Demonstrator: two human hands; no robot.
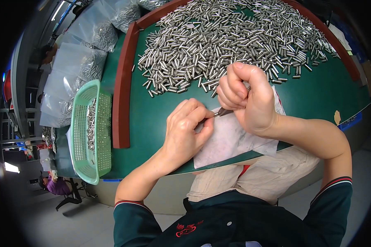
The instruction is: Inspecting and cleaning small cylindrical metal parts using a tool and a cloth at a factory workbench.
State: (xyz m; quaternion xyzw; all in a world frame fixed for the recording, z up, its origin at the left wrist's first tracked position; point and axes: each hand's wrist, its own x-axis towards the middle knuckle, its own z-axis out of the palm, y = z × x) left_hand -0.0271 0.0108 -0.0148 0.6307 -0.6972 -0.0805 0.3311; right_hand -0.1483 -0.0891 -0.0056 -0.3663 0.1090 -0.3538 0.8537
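Green desk shows bare in a band between the left rail and the left hand, and again to the right, beyond the right forearm. The near edge curves just in front of the person's lap, with both forearms crossing it. Red-brown rails bound the left and far sides, and the right rail runs along the far right.

A heap of metal pins fills the far middle, its loose near fringe close to the right hand. A stained white cloth lies beneath the hands, reaching the near edge. Left of the left rail stands a green basket with more pins inside; clear bags of metal pieces line up beyond it. A blue tray sits by the right edge.

The left fingers pinch narrowly on a small pin, over the cloth. The right fingers curl round a dark tool, whose tip meets or nearly meets the pin; I cannot tell which. Most of the tool is hidden in the fist. The heap is cut off at the far side.
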